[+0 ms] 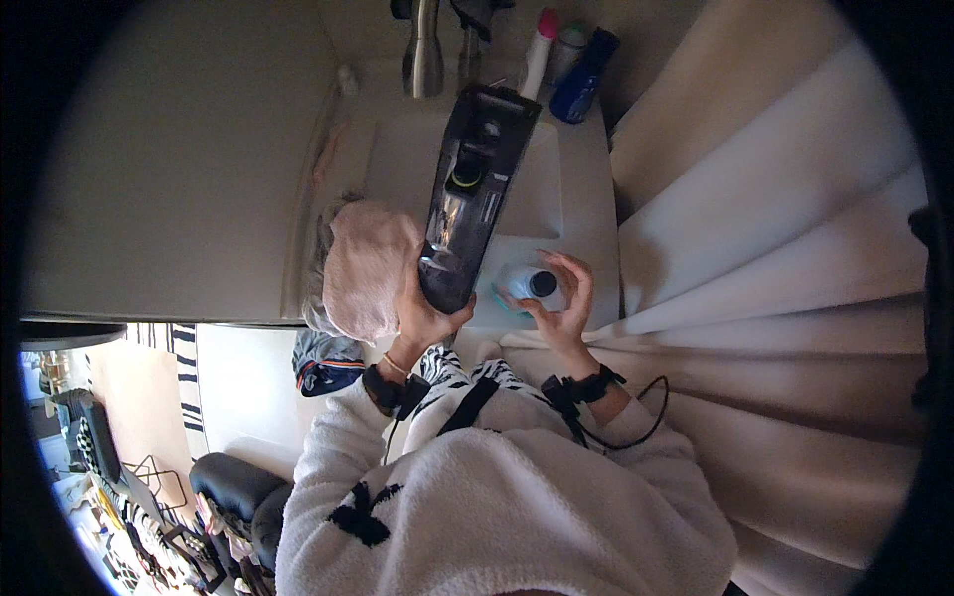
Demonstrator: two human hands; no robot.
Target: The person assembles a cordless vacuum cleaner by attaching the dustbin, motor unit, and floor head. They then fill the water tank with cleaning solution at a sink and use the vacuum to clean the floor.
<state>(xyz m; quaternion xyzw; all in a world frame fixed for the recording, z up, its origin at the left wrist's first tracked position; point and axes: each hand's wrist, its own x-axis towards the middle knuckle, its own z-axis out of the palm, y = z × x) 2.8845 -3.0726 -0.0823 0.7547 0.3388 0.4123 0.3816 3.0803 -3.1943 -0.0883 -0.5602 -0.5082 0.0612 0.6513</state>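
Observation:
My left hand (425, 316) grips the lower end of a long dark tank (459, 214), partly see-through, with a round yellow-green-ringed part on its face. It is tilted, its upper end over the white sink basin (537, 189). To the right, my right hand (571, 308) curves around a pale bottle (519, 282) with a dark cap, thumb on the near side and fingertips on the far side. The bottle is on the sink's near ledge; its underside is hidden. Beside my left hand lies a pink cloth (370, 268) with a grey edge.
A metal faucet (424, 55) rises behind the sink. At the back right stand a white bottle with a pink cap (538, 60) and a dark blue bottle (584, 79). A pale curtain (765, 228) hangs at right. Left is a flat panel (189, 169); a dark folded cloth (330, 363) lies below it.

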